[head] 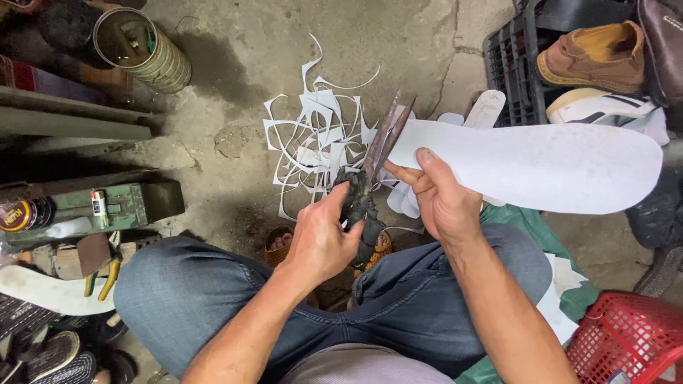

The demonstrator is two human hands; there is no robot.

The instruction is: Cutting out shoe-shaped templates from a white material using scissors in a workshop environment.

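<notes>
My left hand (pixel 320 242) is closed on the dark wrapped handles of a large pair of rusty shears (pixel 384 139), blades pointing up and away from me. My right hand (pixel 441 203) pinches the near end of a white shoe-sole-shaped sheet (pixel 548 167) that stretches to the right. The blades meet the sheet's left tip. Both hands are above my knees in blue jeans.
White offcut strips (pixel 313 146) litter the concrete floor ahead. A tin can (pixel 146 46) stands at the far left. A black crate (pixel 516 67) holds a brown shoe (pixel 594 57). A red basket (pixel 629 338) is bottom right, a green tool box (pixel 121 203) and pliers (pixel 110 274) lie left.
</notes>
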